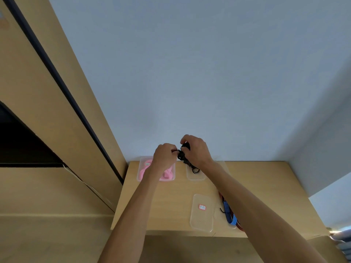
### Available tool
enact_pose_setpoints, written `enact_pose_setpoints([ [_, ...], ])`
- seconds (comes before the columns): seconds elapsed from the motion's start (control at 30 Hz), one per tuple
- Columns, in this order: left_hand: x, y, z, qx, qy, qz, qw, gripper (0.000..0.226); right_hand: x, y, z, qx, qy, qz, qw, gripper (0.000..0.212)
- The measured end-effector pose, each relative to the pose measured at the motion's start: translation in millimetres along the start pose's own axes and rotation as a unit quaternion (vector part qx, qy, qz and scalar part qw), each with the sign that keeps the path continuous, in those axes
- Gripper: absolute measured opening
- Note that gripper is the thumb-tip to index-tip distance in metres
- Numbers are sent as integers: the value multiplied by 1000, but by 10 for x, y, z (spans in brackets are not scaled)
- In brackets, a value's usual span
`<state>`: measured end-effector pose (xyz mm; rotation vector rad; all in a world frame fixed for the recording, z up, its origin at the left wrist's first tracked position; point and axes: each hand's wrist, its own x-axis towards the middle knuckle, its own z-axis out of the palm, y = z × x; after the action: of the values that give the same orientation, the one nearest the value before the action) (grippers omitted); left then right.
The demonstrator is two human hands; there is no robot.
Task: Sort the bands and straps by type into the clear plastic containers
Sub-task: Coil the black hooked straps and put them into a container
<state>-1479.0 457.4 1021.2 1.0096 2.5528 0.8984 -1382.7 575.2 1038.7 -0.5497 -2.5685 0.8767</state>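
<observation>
From the head view I see both hands raised over the far edge of the wooden table. My left hand pinches one end of a black strap; my right hand has its fingers curled round the bundled rest, and a tail hangs down into the far middle container.

The risk I judge likeliest: the dangling tail snags the container rim as I lower the strap and drags the light tub, or the loose bundle springs open and spills over the side.

The far left container holds pink bands. A near container with a red label looks empty. A blue striped strap lies just right of it, partly hidden by my forearm; I cannot tell whether it sits in a tub.
</observation>
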Motion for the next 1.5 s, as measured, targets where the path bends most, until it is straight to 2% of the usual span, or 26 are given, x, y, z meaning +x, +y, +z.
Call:
enact_pose_setpoints([
  [0.1,-65,-19,-100,-98,-66,26,993,23,20,121,-81,129,-20,7,991,13],
  [0.2,-167,-64,-230,-251,-140,24,958,19,5,315,-186,235,-47,39,970,13],
  [0.27,-199,-35,-247,-315,-148,24,937,22,-14,344,-171,296,-47,63,952,14],
  [0.37,-228,69,-168,-413,-118,7,903,26,20,312,-102,383,-26,90,919,17],
  [0.47,-229,86,-130,-483,-107,-21,869,24,62,319,-118,369,-36,127,920,29],
  [0.57,-227,76,-126,-513,-108,-26,851,20,76,369,-116,345,-26,143,927,31],
  [0.63,-206,106,-114,-519,-93,-28,850,16,49,356,-63,355,-34,158,921,27],
  [0.7,-161,137,-94,-503,-48,-40,862,14,2,323,10,383,-91,178,902,14],
  [0.8,-68,109,-81,-437,45,-77,895,13,-51,256,44,365,-209,191,887,24],
  [0.9,-13,67,-25,-369,117,-113,915,13,-3,188,2,391,-258,189,863,27],
  [1.07,25,27,3,-310,162,-132,927,15,128,101,-121,244,-297,201,901,46],
  [1.17,53,-10,-13,-282,152,-135,938,16,162,97,-135,199,-248,219,922,47],
  [1.27,46,-25,-4,-256,157,-133,944,17,155,89,-129,178,-141,216,950,29],
  [1.4,74,-72,2,-226,175,-130,949,21,138,83,-174,213,-84,143,963,17],
  [1.5,91,-110,12,-181,148,-110,966,23,157,45,-213,247,-30,102,963,19],
])
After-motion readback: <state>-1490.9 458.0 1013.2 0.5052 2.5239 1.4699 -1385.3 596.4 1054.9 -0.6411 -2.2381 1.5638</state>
